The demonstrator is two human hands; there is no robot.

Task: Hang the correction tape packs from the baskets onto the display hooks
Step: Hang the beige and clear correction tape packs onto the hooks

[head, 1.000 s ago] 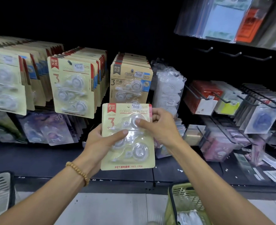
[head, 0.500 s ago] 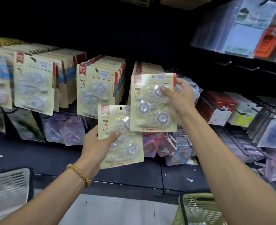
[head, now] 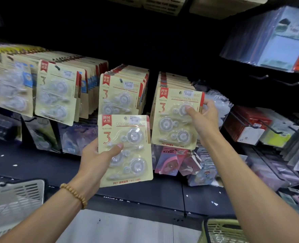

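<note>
The far display wall (head: 162,50) carries rows of hanging packs (head: 122,92). My right hand (head: 204,118) pinches one correction tape pack (head: 176,118) against the right row. My left hand (head: 96,160) grips a second pack (head: 125,149), nearer and lower.

The pack (head: 125,149) in the left hand (head: 94,160) is matt cream card under a glossy clear plastic blister; so is the pack (head: 177,118) in the right hand (head: 204,120). The bracelet (head: 74,194) looks like wooden beads. The green basket (head: 222,231) is slotted plastic.
</note>
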